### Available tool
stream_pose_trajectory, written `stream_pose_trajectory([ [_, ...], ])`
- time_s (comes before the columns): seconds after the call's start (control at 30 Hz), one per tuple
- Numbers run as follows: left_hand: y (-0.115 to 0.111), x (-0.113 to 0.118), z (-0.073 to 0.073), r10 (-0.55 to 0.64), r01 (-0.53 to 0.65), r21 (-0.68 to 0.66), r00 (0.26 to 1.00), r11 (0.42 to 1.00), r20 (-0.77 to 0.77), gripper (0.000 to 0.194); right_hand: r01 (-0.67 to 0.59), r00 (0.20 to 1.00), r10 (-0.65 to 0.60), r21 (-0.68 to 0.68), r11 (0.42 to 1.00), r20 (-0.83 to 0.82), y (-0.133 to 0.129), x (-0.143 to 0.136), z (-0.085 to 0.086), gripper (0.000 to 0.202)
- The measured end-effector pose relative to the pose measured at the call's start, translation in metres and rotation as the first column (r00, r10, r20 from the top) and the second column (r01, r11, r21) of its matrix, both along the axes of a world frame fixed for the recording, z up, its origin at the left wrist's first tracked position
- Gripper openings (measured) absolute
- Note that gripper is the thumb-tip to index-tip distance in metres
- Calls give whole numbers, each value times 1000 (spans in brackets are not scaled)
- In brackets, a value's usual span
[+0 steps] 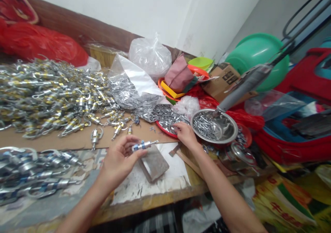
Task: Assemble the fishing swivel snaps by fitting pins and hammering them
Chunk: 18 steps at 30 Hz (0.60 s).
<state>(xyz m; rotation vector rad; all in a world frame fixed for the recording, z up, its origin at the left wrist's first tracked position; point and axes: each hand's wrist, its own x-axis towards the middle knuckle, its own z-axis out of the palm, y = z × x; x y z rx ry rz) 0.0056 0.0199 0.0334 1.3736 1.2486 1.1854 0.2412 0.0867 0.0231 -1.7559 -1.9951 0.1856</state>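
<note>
My left hand (pixel 120 157) is closed around a silver metal fitting (pixel 141 145) with blue bands and a thin tip pointing right. Just below and right of it lies a grey metal block (pixel 155 162) on white paper. My right hand (pixel 186 133) reaches into a red tray (pixel 167 132) heaped with small metal parts (pixel 168 117). Its fingers are bent together at the pile's right edge; what they pinch, if anything, is too small to make out. A steel bowl (pixel 234 136) of metal pins (pixel 205 126) stands beside this hand.
Yellow-banded fittings (pixel 51 95) form a large heap at the left. Blue-banded fittings (pixel 38 171) lie in front of them. A plastic bag of metal parts (pixel 129 95) sits behind the tray. A grey-handled tool (pixel 244 88) slants above the bowl. A green basin (pixel 256 57) is farther back.
</note>
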Motion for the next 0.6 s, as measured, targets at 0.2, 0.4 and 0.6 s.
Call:
stream_pose_trajectory([
  [0.2,-19,3,-5,-75,71,-44,993,997,-91,16,78,970,-32,-182,980,242,22,25,-15,18],
  [0.4,-25,1,-8,-52,55,12,982,998,-179,11,39,987,-8,-190,981,161,32,25,-4,17],
  [0.6,-31,-1,-11,26,-42,-70,977,997,-210,29,-21,981,11,-53,998,-195,-10,-13,13,20],
])
